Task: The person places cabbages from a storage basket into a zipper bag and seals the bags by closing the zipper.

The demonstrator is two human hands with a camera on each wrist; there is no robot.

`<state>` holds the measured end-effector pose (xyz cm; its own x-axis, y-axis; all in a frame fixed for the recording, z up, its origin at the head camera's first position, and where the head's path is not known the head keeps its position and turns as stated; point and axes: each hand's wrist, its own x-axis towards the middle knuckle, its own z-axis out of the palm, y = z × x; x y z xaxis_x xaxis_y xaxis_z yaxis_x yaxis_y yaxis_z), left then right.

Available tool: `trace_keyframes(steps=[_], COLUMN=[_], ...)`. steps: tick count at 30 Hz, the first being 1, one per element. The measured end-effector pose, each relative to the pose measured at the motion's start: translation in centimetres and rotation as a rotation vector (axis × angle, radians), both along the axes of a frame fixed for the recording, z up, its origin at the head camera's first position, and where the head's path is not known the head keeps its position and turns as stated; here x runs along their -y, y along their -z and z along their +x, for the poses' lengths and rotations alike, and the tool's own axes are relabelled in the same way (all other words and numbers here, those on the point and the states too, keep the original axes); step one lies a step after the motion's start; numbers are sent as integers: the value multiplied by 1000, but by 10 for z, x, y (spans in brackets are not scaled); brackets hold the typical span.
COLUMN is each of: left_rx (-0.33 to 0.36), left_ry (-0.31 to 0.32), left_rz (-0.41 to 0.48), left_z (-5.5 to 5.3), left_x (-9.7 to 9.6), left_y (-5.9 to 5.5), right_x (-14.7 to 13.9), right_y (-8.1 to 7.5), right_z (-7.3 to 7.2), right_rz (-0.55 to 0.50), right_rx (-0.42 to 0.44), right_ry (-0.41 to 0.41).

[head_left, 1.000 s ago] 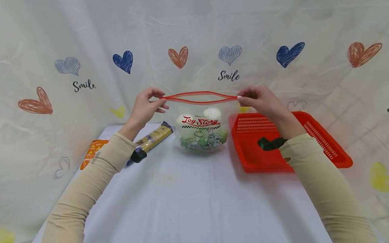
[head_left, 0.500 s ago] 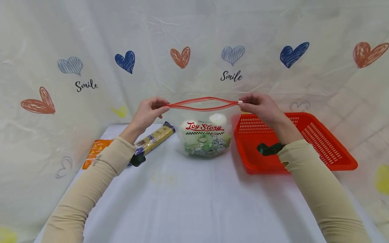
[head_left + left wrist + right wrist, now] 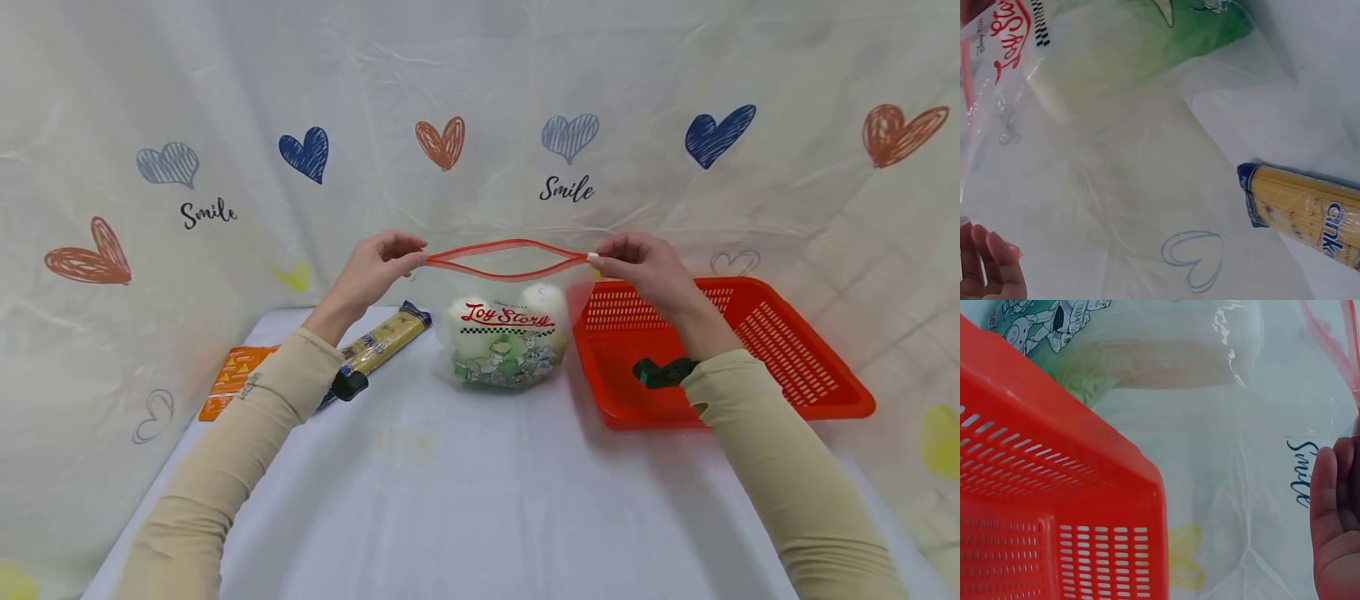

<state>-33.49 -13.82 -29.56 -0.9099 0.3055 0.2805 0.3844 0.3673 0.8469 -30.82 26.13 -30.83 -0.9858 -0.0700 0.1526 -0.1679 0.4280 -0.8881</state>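
Observation:
A clear zip bag (image 3: 504,354) with a red zip edge and Toy Story print is held up by its two top corners. Pale rounded things and something green show through its wall; their kind is unclear. My left hand (image 3: 369,273) pinches the left end of the zip. At the other end, my right hand (image 3: 648,265) pinches the edge beside a small white slider (image 3: 592,256). The red lips stand apart in the middle. In the left wrist view, only the fingers (image 3: 991,262) of that hand show; the right wrist view has part of the right hand (image 3: 1338,525).
A red perforated basket (image 3: 622,408) stands to the right, partly behind my right wrist. On the left lie a pack of spaghetti (image 3: 386,337) and an orange packet (image 3: 232,375), partly covered by my sleeve. A curtain printed with hearts hangs behind the white table (image 3: 480,500).
The bag's top edge has dropped slightly. My left hand has shifted right, nearer the right hand, and the zip lips have bowed further apart. Both corners stay pinched.

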Motion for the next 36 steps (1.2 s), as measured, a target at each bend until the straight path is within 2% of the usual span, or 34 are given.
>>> trace_keyframes(steps=[3,6,9,12,14,17,22,30,36], left_rx=[-70,-162,-247,-283,-283,-269,-224,-154,-148], left_ry=[10,38,111,199,242,277,294,319,357], left_rz=[-39,-97,-171,-226,-239,-228,-212,-200,-152], left_z=[0,2,4,6,7,8,8,4,-3], left_x=[-12,-33,-61,-89,-105,-125,-146,-161,-161], left_y=[-11,-24,-34,-40,-42,-43,-40,-29,-17], right_x=[5,9,9,8,8,9,12,13,15], right_y=[1,2,4,5,5,4,2,1,0], right_z=[1,1,3,5,6,7,8,10,10], right_rz=[-10,-36,-58,-72,-76,-78,-73,-55,-37], right_rx=[-28,-40,-40,-45,-55,-72,-92,-129,-145], right_ry=[3,3,-5,-21,-36,-57,-71,-111,-132])
